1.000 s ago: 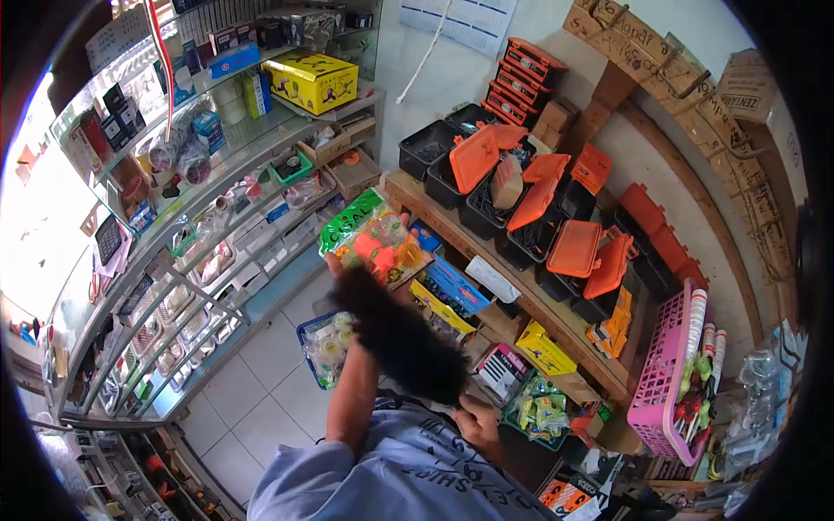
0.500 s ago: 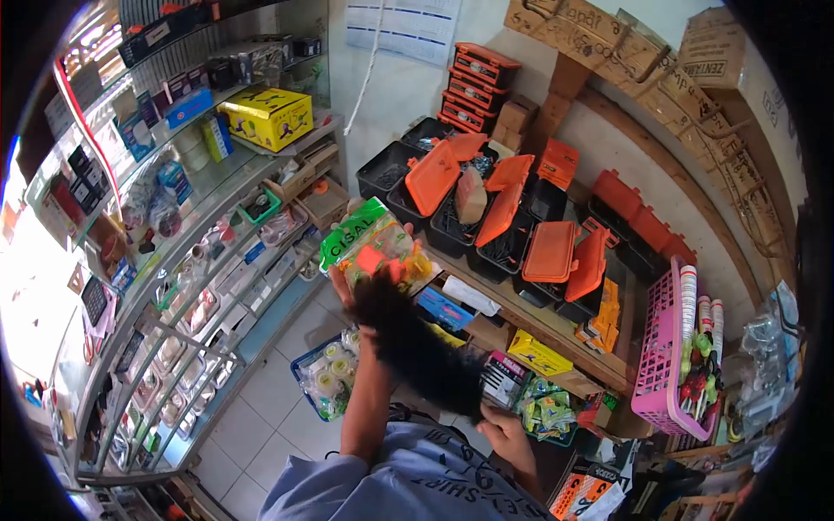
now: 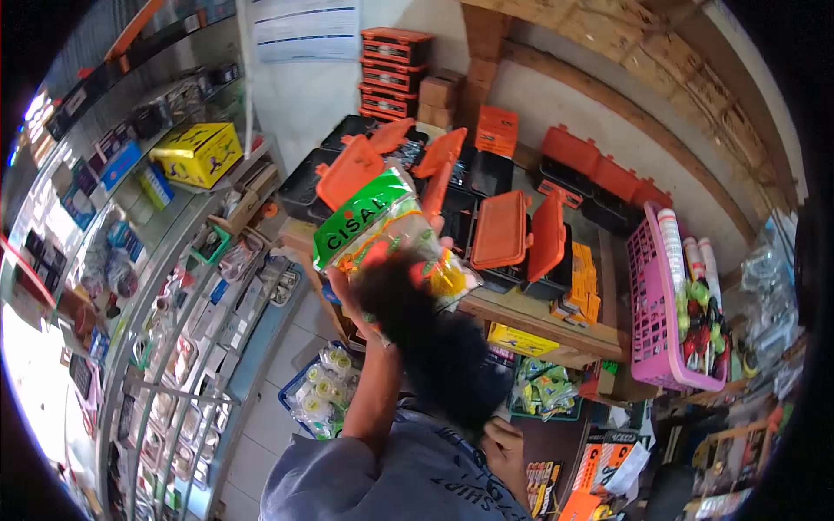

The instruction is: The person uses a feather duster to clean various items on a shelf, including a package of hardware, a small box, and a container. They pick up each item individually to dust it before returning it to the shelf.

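Note:
My left hand is closed on a clear plastic pack with a green "CISAL" header. Orange, red and yellow pieces show through the plastic, and fingertips show at its far edge. A black, fluffy duster stretches from my right hand up to the pack. Its tip covers the pack's lower part and some of my left hand. Low in the view, my right hand is closed at the duster's near end; the handle itself is hidden.
Black boxes with orange lids crowd the wooden counter behind the pack. A pink basket with tubes stands at right. Glass shelves line the left. On the floor sits a blue basket of round items.
The view has swung right, so the shelves and boxes sit further left. The pack looks larger and more tilted, and the duster has shifted down and right across it.

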### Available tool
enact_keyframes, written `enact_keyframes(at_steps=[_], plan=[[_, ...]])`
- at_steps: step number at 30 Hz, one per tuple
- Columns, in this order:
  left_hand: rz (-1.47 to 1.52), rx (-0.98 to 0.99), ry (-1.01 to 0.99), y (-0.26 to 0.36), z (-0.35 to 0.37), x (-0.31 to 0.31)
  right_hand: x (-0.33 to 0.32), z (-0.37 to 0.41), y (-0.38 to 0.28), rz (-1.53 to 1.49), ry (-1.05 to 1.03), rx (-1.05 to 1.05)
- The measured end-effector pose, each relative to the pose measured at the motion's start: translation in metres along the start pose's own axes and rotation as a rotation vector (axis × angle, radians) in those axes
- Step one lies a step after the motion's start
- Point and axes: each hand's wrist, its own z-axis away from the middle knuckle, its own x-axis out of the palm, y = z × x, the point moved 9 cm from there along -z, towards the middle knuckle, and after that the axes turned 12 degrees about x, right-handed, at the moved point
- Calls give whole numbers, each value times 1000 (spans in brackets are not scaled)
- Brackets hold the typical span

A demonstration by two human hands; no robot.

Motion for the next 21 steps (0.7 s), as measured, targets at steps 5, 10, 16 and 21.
enact_keyframes(at_steps=[5, 10, 16, 21], plan=[[-264, -58, 122, -25, 6, -22, -11, 5, 4, -39, 156, -3], [-155, -255, -75, -42, -1, -34, -24, 1, 12, -64, 229, -114], [-198, -48, 6, -42, -9, -35, -28, -5, 24, -14, 199, -58], [178, -12, -17, -56, -11, -18, -36, -1, 56, -42, 235, -24]])
